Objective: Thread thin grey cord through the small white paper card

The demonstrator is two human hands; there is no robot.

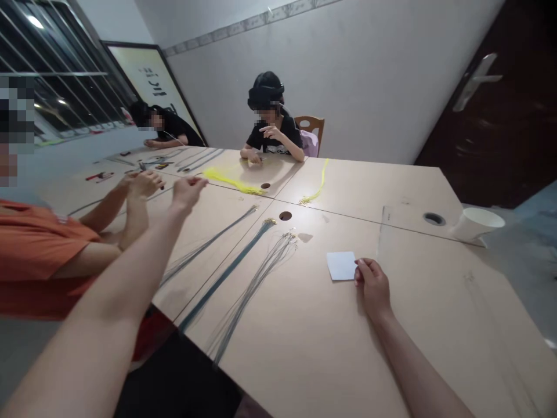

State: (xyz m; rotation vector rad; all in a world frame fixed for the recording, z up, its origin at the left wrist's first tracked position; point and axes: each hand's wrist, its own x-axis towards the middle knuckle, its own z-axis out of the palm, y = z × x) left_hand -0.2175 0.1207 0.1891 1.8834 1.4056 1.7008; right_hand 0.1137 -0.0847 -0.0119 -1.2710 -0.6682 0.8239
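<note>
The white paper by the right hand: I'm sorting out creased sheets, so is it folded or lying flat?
Flat, apparently. The white paper lies level on the table; the right hand touches its edge.

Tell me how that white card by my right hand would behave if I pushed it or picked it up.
The white card lies flat and thin on the table, so it probably slides easily when pushed. It looks light and likely bends. With no raised edge showing, the right hand beside it may need a fingernail or a slide to the table edge.
</note>
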